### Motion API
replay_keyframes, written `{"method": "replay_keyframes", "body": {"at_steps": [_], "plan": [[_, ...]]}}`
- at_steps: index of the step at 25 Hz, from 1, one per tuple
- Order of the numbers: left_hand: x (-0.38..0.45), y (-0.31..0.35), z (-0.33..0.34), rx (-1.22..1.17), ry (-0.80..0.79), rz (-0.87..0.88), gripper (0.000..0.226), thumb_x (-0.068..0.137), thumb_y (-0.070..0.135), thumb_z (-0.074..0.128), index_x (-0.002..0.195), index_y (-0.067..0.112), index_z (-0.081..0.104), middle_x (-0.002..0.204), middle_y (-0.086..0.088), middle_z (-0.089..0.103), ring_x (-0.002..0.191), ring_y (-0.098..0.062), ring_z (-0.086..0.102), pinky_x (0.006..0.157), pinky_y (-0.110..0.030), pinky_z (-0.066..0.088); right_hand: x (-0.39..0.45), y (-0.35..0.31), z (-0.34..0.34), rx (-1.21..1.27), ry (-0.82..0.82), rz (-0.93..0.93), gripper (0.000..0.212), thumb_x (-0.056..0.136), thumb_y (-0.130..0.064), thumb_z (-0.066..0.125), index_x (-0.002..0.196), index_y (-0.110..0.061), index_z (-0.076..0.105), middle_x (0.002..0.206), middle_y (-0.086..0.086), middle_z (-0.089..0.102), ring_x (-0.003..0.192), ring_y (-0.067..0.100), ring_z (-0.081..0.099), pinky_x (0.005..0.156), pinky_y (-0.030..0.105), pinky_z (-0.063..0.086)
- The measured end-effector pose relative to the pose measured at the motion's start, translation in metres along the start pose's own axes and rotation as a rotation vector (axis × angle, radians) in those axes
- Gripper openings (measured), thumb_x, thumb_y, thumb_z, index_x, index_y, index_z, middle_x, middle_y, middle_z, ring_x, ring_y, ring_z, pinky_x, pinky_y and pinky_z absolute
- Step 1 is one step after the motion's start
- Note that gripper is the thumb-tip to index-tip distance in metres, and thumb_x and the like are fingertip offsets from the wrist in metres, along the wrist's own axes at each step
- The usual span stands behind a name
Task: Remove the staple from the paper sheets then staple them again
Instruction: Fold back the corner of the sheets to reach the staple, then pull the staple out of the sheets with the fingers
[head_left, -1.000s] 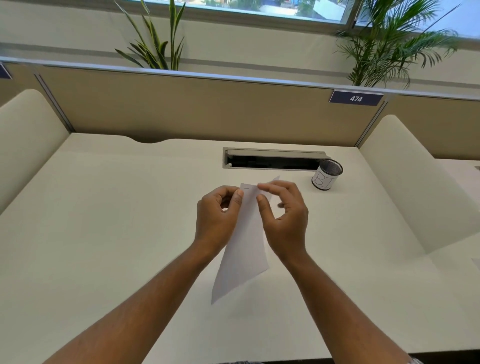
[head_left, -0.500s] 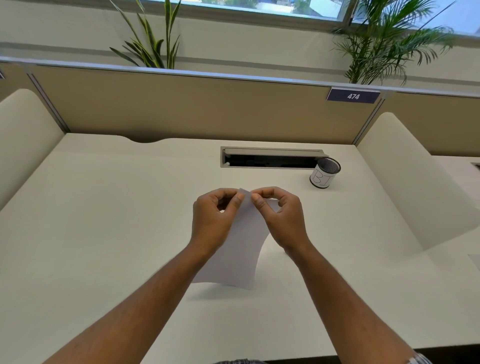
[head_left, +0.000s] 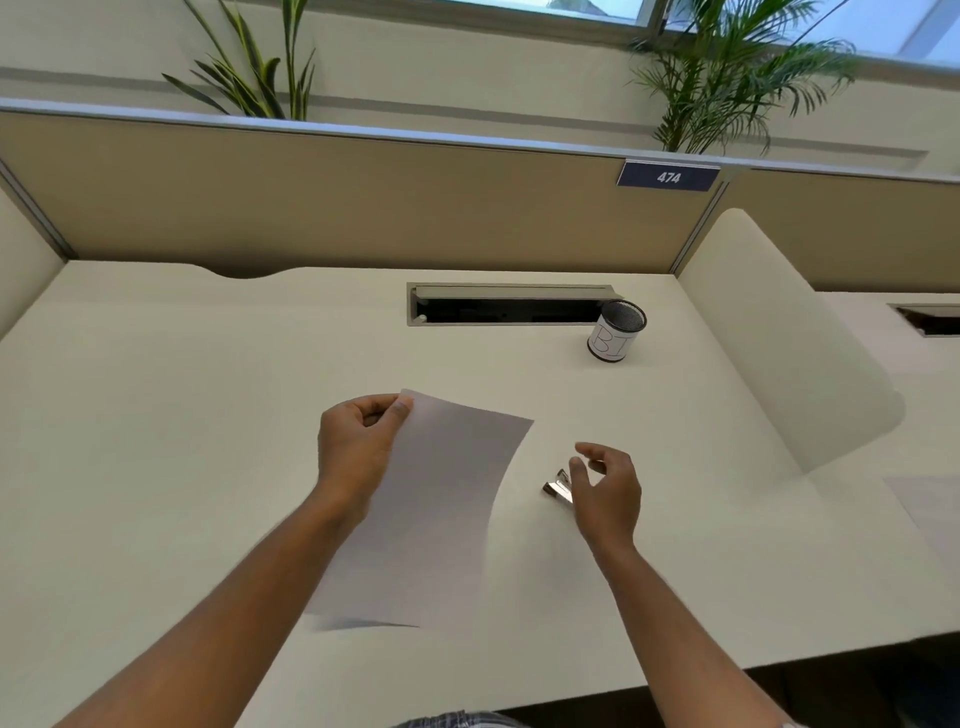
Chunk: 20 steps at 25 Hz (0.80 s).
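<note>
White paper sheets (head_left: 441, 499) hang slightly curved above the cream desk (head_left: 156, 441). My left hand (head_left: 358, 447) pinches their top left corner. To the right of the sheets lies a small metal stapler (head_left: 557, 487) on the desk. My right hand (head_left: 608, 493) hovers over the stapler's right end with fingers spread, holding nothing; whether it touches the stapler I cannot tell. No staple is visible in the sheets.
A mesh pen cup (head_left: 615, 338) marked "B1" stands at the back right, beside a cable slot (head_left: 509, 306) in the desk. Beige partitions (head_left: 363, 208) wall the back; a curved divider (head_left: 779, 338) closes the right side. Another sheet (head_left: 930, 514) lies at the far right.
My right hand has let go of the sheets' top corner and moved right and down to the stapler. The left hand alone holds the sheets, which have swung out flatter.
</note>
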<state>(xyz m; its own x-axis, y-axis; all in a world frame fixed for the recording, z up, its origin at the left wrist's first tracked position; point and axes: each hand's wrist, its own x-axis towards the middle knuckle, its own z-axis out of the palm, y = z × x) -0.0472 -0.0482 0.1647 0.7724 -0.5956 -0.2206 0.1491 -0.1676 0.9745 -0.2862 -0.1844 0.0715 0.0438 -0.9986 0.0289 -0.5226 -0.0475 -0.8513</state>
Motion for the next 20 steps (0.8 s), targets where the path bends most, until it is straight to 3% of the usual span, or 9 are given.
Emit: {"method": "replay_keyframes", "body": {"at_steps": [4,7,11,15,20], "plan": [[0.005,-0.010,-0.003,-0.018,-0.006,-0.026,0.015,0.089,0.030,0.076,0.095,0.017,0.078,0.091,-0.001,0.080,0.092,-0.022,0.075,0.093,-0.050,0.058,0.000,0.048,0.000,-0.478,-0.295,0.125,0.048,0.088,-0.031,0.073,0.132,-0.020,0.060,0.136,0.003,0.052,0.124,0.031,0.053,0.093,0.037,0.049],[0.008,-0.014,-0.002,-0.022,-0.028,-0.030,0.015,0.089,0.029,0.075,0.097,0.017,0.078,0.092,-0.002,0.080,0.093,-0.022,0.075,0.093,-0.049,0.058,-0.005,0.068,0.005,-0.682,-0.297,0.063,0.048,0.088,-0.034,0.074,0.130,-0.016,0.058,0.132,0.006,0.050,0.121,0.031,0.051,0.092,0.038,0.050],[0.011,-0.018,-0.001,-0.031,-0.039,-0.050,0.016,0.089,0.026,0.075,0.099,0.014,0.077,0.091,-0.004,0.080,0.091,-0.023,0.076,0.093,-0.049,0.059,-0.001,0.075,0.009,-0.529,-0.191,0.106,0.029,0.088,-0.022,0.076,0.113,-0.009,0.068,0.122,0.010,0.057,0.108,0.031,0.058,0.084,0.035,0.047],[0.013,-0.017,-0.002,-0.037,-0.035,-0.069,0.013,0.090,0.025,0.075,0.097,0.015,0.077,0.091,-0.004,0.080,0.091,-0.024,0.076,0.093,-0.049,0.058,-0.001,0.070,0.010,-0.413,-0.156,0.083,0.014,0.088,-0.025,0.074,0.096,-0.014,0.069,0.108,0.004,0.064,0.092,0.026,0.063,0.074,0.033,0.046],[0.013,-0.016,-0.001,-0.041,-0.059,-0.073,0.016,0.090,0.026,0.074,0.100,0.013,0.076,0.092,-0.005,0.080,0.091,-0.025,0.076,0.092,-0.049,0.059,-0.014,0.015,0.005,0.251,-0.101,0.160,0.021,0.080,-0.021,0.086,0.095,-0.015,0.073,0.092,-0.002,0.078,0.084,0.016,0.074,0.076,0.035,0.059]]}}
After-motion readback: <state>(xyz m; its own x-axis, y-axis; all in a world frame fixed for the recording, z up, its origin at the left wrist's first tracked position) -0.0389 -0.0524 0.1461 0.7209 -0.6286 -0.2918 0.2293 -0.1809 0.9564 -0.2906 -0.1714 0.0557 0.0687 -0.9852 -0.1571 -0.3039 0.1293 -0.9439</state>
